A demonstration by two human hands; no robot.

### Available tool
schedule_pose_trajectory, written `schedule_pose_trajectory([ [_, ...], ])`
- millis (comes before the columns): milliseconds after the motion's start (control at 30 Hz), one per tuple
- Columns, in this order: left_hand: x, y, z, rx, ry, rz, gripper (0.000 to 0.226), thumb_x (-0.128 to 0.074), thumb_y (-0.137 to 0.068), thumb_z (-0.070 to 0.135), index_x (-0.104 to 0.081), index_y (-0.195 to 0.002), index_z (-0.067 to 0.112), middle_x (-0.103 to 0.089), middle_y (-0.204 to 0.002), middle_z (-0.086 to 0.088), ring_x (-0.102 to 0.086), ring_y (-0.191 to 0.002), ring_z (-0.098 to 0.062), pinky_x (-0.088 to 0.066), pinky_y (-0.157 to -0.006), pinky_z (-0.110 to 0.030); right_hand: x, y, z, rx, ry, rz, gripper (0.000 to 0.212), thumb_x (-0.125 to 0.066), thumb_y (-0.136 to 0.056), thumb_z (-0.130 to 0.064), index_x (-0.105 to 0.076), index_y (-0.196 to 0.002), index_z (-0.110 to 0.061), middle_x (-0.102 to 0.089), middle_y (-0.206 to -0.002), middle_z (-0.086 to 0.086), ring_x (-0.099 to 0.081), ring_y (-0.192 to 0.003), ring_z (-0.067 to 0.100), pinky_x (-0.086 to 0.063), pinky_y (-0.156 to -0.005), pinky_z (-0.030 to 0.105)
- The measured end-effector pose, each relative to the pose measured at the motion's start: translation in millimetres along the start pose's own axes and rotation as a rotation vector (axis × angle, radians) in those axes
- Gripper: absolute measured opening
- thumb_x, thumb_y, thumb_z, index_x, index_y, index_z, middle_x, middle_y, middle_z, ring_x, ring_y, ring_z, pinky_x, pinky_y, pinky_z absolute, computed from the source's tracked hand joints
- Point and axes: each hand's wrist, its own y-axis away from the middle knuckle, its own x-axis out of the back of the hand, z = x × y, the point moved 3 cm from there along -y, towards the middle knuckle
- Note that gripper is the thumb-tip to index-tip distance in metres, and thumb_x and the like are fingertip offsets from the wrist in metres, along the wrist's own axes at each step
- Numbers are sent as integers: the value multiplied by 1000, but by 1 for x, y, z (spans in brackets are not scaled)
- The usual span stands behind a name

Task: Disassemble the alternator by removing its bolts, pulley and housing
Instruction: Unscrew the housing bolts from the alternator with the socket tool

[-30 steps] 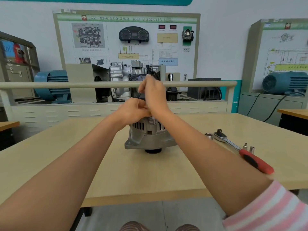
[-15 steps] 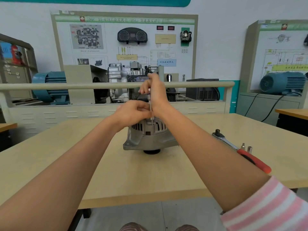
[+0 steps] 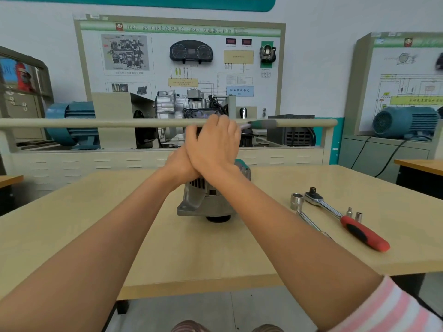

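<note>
1. Two hands crowd your alternator [image 3: 211,200], which stands pulley-down mid-counter [image 3: 119,224], likely for bolt access.
2. Your right hand [image 3: 215,144] clamps its fingers on a green-handled tool [image 3: 262,124]; your left hand [image 3: 178,164] is hidden, grip untellable.
3. Ratchet [image 3: 345,219] waits nearby.

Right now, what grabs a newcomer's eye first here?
The two crossed hands, right hand over left hand, atop the grey ribbed metal alternator at the centre of the pale wooden table. Right of it lies a chrome ratchet with a red-and-black handle.
</note>
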Motion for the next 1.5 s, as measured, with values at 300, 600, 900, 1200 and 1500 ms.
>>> schedule_pose_trajectory([
  [300, -1, 0, 2, 66, -12, -45, 9, -61, -86, 7, -66, -94, 7, -69, -95, -14, -63, -100, -31, -48, -96, -50, 2, -8, 10, -63, -513, -1, 32, -41, -94, -24, -49, -67, -9, -52, -74, 2, -47, -81, 20, -37, -84, 37],
  [600, -3, -2, -2, 85, 126, -114, 18, -71, -85, 23, -74, -98, 11, -71, -100, -21, -65, -95, -24, -44, -104, -46, -11, -32, 23, -548, -1767, -468, 66, -35, -93, -28, -40, -29, -14, -37, -34, 2, -41, -38, 17, -43, -53, 26],
  [900, -4, 0, 3, 96, -8, -28, 36, -61, -71, 27, -67, -99, 5, -69, -101, -20, -61, -103, -36, -47, -96, -51, -6, -7, 25, 138, -225, -98, 28, -38, -98, -24, -58, -97, -4, -55, -97, 8, -49, -94, 23, -36, -86, 34],
  [1200, -5, -1, -1, 65, 7, -37, 17, -68, -81, 25, -68, -94, 14, -72, -96, -10, -65, -101, -26, -47, -98, -47, 1, -14, 18, -62, -735, -133, 56, -29, -101, -36, -50, -56, -11, -51, -67, -1, -52, -77, 17, -38, -80, 35],
  [1500, -4, -2, -3, 87, 119, -78, 8, -73, -83, 25, -73, -86, 17, -74, -97, -11, -66, -105, -23, -45, -103, -42, -11, -30, 14, -463, -1553, -462, 70, -27, -100, -38, -35, -35, -11, -37, -35, 3, -43, -44, 20, -48, -67, 31],
])
